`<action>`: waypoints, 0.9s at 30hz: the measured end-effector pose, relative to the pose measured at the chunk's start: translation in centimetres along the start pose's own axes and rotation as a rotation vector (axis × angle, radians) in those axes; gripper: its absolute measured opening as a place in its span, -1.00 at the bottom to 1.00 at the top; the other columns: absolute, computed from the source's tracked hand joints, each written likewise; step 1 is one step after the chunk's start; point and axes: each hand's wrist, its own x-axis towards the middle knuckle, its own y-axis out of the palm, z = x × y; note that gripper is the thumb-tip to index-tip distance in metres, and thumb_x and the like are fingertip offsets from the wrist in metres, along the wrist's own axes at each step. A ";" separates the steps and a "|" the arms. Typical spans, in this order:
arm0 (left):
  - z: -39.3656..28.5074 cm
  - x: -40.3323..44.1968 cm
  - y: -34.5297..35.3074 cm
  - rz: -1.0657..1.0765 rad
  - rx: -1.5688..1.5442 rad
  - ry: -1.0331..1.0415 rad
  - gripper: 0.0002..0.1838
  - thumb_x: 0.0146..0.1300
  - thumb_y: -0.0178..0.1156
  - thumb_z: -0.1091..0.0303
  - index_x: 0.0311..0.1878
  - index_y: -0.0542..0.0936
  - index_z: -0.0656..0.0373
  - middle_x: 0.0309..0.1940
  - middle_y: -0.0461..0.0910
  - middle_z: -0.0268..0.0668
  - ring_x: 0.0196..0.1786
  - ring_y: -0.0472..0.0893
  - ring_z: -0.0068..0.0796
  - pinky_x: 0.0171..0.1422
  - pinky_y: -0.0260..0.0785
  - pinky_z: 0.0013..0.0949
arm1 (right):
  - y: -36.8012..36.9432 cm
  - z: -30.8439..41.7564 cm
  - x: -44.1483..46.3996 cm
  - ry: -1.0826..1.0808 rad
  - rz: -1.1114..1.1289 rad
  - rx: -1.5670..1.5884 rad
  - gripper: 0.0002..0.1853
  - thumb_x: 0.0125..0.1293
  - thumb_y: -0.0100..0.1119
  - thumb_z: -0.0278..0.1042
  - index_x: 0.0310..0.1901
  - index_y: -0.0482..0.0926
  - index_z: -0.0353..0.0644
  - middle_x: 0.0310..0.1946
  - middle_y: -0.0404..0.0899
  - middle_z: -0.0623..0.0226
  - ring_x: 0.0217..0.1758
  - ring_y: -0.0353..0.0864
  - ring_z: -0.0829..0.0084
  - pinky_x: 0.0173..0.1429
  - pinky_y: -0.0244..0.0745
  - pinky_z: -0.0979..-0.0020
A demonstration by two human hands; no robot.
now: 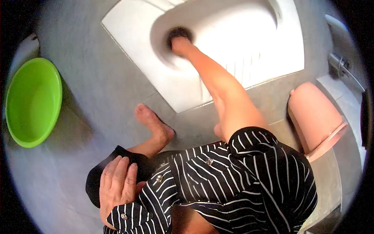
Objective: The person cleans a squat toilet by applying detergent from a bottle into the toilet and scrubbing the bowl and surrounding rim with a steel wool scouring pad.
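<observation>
Squat toilet (249, 43): white pan set in the grey floor (89, 46), upper centre of the head view. Its far edge is cut off by the top of the frame, and part of its near side is covered by the right arm (220, 80).

Right hand (181, 46): inserted in the drain opening (176, 32) at the left end of the pan. Only the part nearest the wrist is visible; the fingers are hidden within the dark opening. Whether the right grip is spread or closed, and whether it has hold of anything, cannot be determined. The arm is bare below the sleeve, nearly straight, and slopes from the shoulder down across the pan's near edge.

Left hand (119, 183): palm down on the left knee (95, 181), which is covered in black cloth. The back of the hand faces the camera. The left grip is relaxed and unclosed, with fingers extended close together and pointing forward; the thumb is largely hidden beside the cuff of the striped shirt (202, 175).

Bare left foot (152, 121): near the pan's corner, apart from it. A small patch of skin behind the right arm is too obscured to identify.

Surroundings: green basin (33, 103) at far left; pink container (315, 117) at right, its interior turned out of view; chrome fitting (337, 64) near the right edge, partly in shadow.
</observation>
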 end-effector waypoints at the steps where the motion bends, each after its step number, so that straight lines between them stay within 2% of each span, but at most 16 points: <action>1: -0.2 0.1 -0.1 0.002 0.001 -0.009 -0.46 -0.07 0.36 0.31 0.04 0.53 0.29 0.09 0.49 -0.05 0.14 0.50 0.00 0.21 0.37 -0.01 | -1.5 0.9 0.1 0.084 0.082 0.268 -0.69 0.15 0.06 -0.47 -0.07 0.57 -0.36 -0.13 0.62 0.04 -0.08 0.60 0.10 0.02 0.54 0.11; 3: 0.4 -0.2 0.2 -0.003 -0.021 0.016 -0.45 -0.07 0.36 0.30 0.04 0.52 0.30 0.08 0.49 -0.04 0.14 0.50 0.00 0.20 0.38 0.00 | -5.0 1.4 -0.5 0.280 0.268 0.788 -0.63 0.18 0.13 -0.35 0.02 0.55 -0.30 -0.05 0.59 0.17 -0.03 0.57 0.21 0.06 0.53 0.24; 4: 0.9 -0.4 0.5 -0.010 -0.029 0.025 -0.45 -0.07 0.36 0.30 0.04 0.52 0.30 0.08 0.49 -0.04 0.14 0.50 0.00 0.20 0.38 0.00 | -6.0 1.5 -1.5 0.193 0.251 0.876 -0.60 0.18 0.19 -0.26 0.01 0.55 -0.32 -0.06 0.59 0.25 -0.05 0.54 0.36 0.04 0.51 0.35; 5: 1.5 -0.6 0.9 -0.020 -0.037 0.031 -0.45 -0.07 0.36 0.30 0.04 0.52 0.30 0.08 0.49 -0.03 0.14 0.50 0.00 0.20 0.37 0.00 | -6.4 2.1 -2.1 -0.006 0.110 0.838 -0.58 0.21 0.18 -0.24 0.05 0.52 -0.31 -0.06 0.58 0.23 -0.04 0.52 0.39 0.06 0.47 0.39; 7: 1.8 -1.0 1.0 -0.038 -0.047 0.021 -0.45 -0.07 0.35 0.31 0.04 0.51 0.30 0.07 0.49 -0.04 0.13 0.50 0.00 0.20 0.37 0.01 | -7.6 4.4 -4.8 -0.154 -0.046 0.758 -0.55 0.23 0.16 -0.20 0.08 0.47 -0.29 -0.02 0.55 0.15 0.04 0.51 0.31 0.13 0.42 0.33; 9: 1.2 -0.7 0.2 -0.023 -0.038 0.011 -0.45 -0.07 0.35 0.31 0.04 0.51 0.31 0.06 0.49 -0.04 0.13 0.50 0.01 0.20 0.37 0.01 | -6.3 4.4 -7.4 -0.438 -0.203 0.490 -0.51 0.24 0.08 -0.09 0.12 0.44 -0.23 0.06 0.49 -0.06 0.13 0.47 -0.02 0.21 0.38 0.14; 10: 0.9 -0.9 0.1 -0.030 -0.030 0.004 -0.46 -0.07 0.34 0.32 0.04 0.51 0.31 0.06 0.50 -0.04 0.12 0.50 0.02 0.19 0.37 0.01 | -5.5 3.9 -8.9 -0.544 -0.180 0.435 -0.56 0.22 0.10 -0.16 0.08 0.43 -0.19 0.00 0.50 -0.05 0.11 0.45 0.00 0.19 0.38 0.14; 12: 1.1 -1.1 0.3 -0.066 -0.029 0.005 -0.46 -0.06 0.34 0.31 0.03 0.51 0.32 0.06 0.50 -0.03 0.12 0.51 0.02 0.19 0.37 0.02 | -7.0 3.0 -14.0 -0.635 0.025 0.352 -0.68 0.22 0.13 -0.32 0.02 0.44 -0.12 -0.15 0.44 0.04 -0.04 0.48 -0.01 0.07 0.41 0.09; 15: 1.8 -1.2 0.3 -0.096 -0.048 0.037 -0.46 -0.05 0.34 0.29 0.03 0.51 0.32 0.05 0.51 -0.02 0.11 0.51 0.03 0.18 0.38 0.03 | -9.7 1.5 -17.5 -0.599 0.138 0.063 -0.68 0.28 0.10 -0.31 0.04 0.42 -0.15 -0.17 0.40 0.11 -0.08 0.46 0.04 -0.01 0.44 0.12; 18: 1.8 -1.4 0.1 -0.075 -0.036 0.043 -0.46 -0.04 0.33 0.29 0.04 0.50 0.32 0.05 0.50 -0.02 0.11 0.51 0.04 0.17 0.38 0.03 | -8.1 2.5 -15.8 -0.542 0.055 0.075 -0.71 0.29 0.09 -0.31 0.03 0.42 -0.14 -0.21 0.37 0.07 -0.13 0.45 0.01 -0.06 0.43 0.07; 20: 1.6 -1.6 0.4 -0.092 -0.033 0.044 -0.47 -0.03 0.33 0.29 0.04 0.51 0.32 0.05 0.50 -0.02 0.11 0.51 0.04 0.17 0.38 0.03 | -4.7 3.7 -12.2 -0.510 -0.167 0.137 -0.73 0.30 0.07 -0.33 0.02 0.41 -0.15 -0.19 0.37 0.02 -0.12 0.45 -0.02 -0.05 0.41 0.06; 23: 1.6 -1.9 0.9 -0.086 -0.023 0.051 -0.47 -0.02 0.33 0.28 0.04 0.51 0.31 0.05 0.50 -0.03 0.12 0.51 0.03 0.18 0.38 0.02 | -4.0 6.0 -7.6 -0.315 -0.356 0.292 -0.73 0.31 0.05 -0.33 0.02 0.42 -0.17 -0.14 0.37 -0.01 -0.09 0.44 -0.04 -0.02 0.41 0.07; 27: 2.1 -1.8 1.1 -0.067 -0.017 0.030 -0.45 -0.01 0.33 0.26 0.07 0.51 0.30 0.08 0.49 -0.04 0.15 0.49 0.00 0.21 0.36 0.02 | -4.4 3.1 -10.6 -0.491 -0.171 0.245 -0.72 0.28 0.07 -0.35 0.01 0.42 -0.17 -0.12 0.38 -0.01 -0.08 0.45 -0.03 0.00 0.42 0.08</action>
